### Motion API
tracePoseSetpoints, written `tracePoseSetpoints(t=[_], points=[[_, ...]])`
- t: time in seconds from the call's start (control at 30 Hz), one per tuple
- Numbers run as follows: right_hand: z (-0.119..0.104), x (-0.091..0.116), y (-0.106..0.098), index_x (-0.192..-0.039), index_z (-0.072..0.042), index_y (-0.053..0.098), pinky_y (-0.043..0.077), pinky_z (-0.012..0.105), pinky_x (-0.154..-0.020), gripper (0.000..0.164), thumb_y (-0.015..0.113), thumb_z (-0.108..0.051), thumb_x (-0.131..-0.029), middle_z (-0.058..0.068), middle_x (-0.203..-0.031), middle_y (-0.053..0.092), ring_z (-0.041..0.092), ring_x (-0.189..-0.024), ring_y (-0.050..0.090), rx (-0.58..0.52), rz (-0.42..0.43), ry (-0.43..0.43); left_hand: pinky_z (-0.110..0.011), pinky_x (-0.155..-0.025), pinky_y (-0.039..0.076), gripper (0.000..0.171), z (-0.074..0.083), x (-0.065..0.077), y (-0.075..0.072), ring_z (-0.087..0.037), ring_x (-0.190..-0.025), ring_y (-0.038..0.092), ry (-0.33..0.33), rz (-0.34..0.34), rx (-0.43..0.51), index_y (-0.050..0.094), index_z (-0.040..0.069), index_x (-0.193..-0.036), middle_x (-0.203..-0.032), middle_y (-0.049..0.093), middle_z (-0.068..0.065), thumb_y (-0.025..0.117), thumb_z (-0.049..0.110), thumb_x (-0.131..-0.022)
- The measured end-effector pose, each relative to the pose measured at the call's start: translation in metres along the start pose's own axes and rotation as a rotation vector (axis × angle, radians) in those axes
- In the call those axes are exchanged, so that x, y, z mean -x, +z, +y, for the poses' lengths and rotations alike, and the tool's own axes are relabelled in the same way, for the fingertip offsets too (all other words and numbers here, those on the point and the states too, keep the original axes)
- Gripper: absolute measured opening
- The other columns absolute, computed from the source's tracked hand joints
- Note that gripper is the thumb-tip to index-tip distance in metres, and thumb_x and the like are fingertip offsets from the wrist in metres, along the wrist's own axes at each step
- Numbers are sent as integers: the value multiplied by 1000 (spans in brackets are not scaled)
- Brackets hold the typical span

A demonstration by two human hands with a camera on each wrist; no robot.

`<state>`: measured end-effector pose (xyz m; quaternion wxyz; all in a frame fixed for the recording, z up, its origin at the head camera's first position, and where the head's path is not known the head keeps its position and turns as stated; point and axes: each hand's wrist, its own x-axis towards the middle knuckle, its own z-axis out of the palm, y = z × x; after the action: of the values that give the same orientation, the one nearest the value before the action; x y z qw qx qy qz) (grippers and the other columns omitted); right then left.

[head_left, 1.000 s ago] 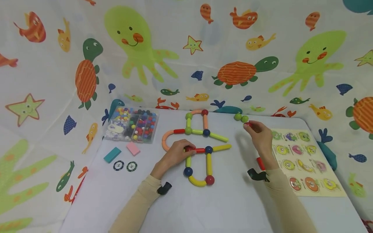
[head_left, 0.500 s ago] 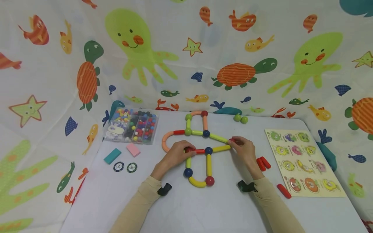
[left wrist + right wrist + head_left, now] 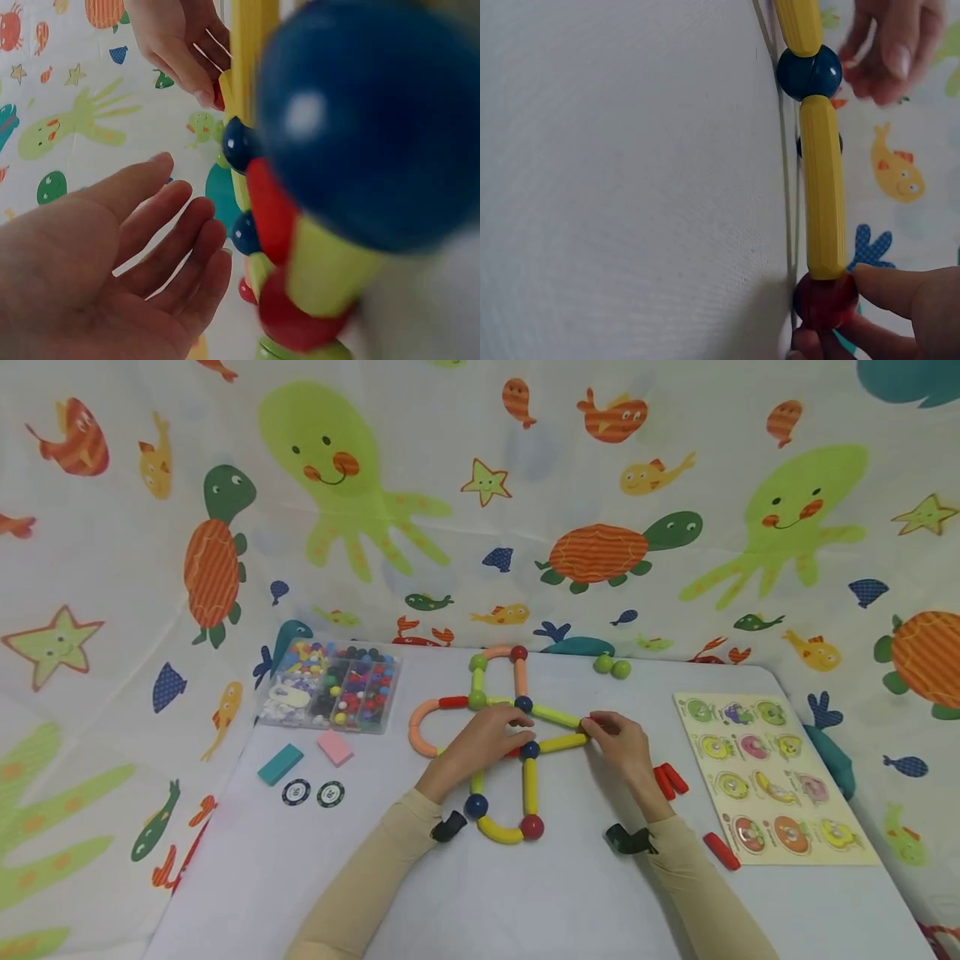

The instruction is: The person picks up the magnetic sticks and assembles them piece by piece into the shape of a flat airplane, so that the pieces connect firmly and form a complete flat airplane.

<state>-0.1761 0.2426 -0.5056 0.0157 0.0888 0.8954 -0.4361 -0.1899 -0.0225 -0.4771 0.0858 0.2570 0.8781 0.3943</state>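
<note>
Magnetic rods and balls lie joined into a flat outline on the table. My right hand [image 3: 621, 745] pinches a red ball [image 3: 826, 300] between thumb and fingers, at the outline's right tip. A yellow rod [image 3: 823, 187] runs from that ball to a blue ball [image 3: 810, 73]. The far end of a lime rod [image 3: 557, 717] meets the same tip. My left hand [image 3: 487, 739] hovers over the left part of the outline, fingers loosely spread and holding nothing in the left wrist view. It hides part of a short red rod [image 3: 271, 210] from the head camera.
Two green balls [image 3: 612, 667] sit at the back. Several red rods [image 3: 670, 781] lie right of my right hand, beside a fruit puzzle board [image 3: 738, 802]. At left are a compartment box of beads [image 3: 330, 689], pink and teal blocks [image 3: 281, 764] and two chips [image 3: 330, 794].
My right hand has brought the red ball from the back right to the outline's tip. My left hand has let go of another red ball and moved up and right.
</note>
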Motion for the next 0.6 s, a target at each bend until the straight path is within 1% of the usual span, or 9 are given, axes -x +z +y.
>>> tracePoseSetpoints(t=[0.1, 0.2, 0.27, 0.33, 0.43, 0.5, 0.6], points=[[1, 0, 2, -133, -9, 64, 53, 40, -94, 47, 63, -43, -100, 12, -122, 71, 27, -112, 62, -3, -10, 3, -30, -98, 53, 30, 7, -22, 4, -18, -111, 63, 29, -21, -14, 70, 8, -124, -118, 70, -2, 68, 24, -99], [1, 1, 4, -134, -9, 63, 53, 43, -98, 47, 62, -43, -101, 13, -125, 70, 28, -114, 61, -9, -21, 15, -28, -99, 53, 30, 8, -42, 10, -18, -111, 64, 53, -38, -43, 69, 7, -126, -119, 70, -4, 68, 21, -99], [1, 2, 4, -134, -8, 63, 53, 45, -99, 47, 62, -41, -101, 14, -126, 69, 29, -115, 61, -8, -24, 14, -28, -101, 52, 31, 7, -52, 15, -18, -113, 63, 50, -52, -86, 69, 7, -127, -121, 68, -5, 68, 19, -99], [0, 2, 5, -134, -8, 63, 53, 45, -99, 47, 62, -41, -101, 14, -126, 69, 29, -115, 61, -5, -23, 10, -28, -103, 50, 31, 6, -59, 19, -18, -116, 61, 54, -61, -150, 68, 7, -128, -123, 67, -6, 68, 18, -99], [0, 1, 5, -134, -8, 63, 53, 45, -99, 47, 61, -42, -101, 14, -126, 69, 29, -116, 62, -2, -29, -2, -28, -105, 48, 31, 7, -64, 24, -19, -119, 59, 63, -59, -233, 69, 7, -127, -125, 66, -6, 68, 18, -98], [0, 1, 4, -134, -8, 63, 53, 44, -98, 47, 60, -42, -102, 14, -126, 70, 28, -116, 62, -2, -31, -10, -28, -103, 49, 30, 12, -63, 26, -19, -118, 59, 76, -59, -241, 70, 8, -126, -123, 67, -5, 68, 21, -98], [0, -1, 1, -133, -9, 64, 53, 43, -95, 45, 60, -41, -102, 13, -125, 70, 28, -114, 63, 4, -13, -24, -27, -98, 51, 32, 22, -60, 28, -17, -110, 60, 76, -91, -199, 71, 8, -123, -118, 69, -4, 69, 28, -98]])
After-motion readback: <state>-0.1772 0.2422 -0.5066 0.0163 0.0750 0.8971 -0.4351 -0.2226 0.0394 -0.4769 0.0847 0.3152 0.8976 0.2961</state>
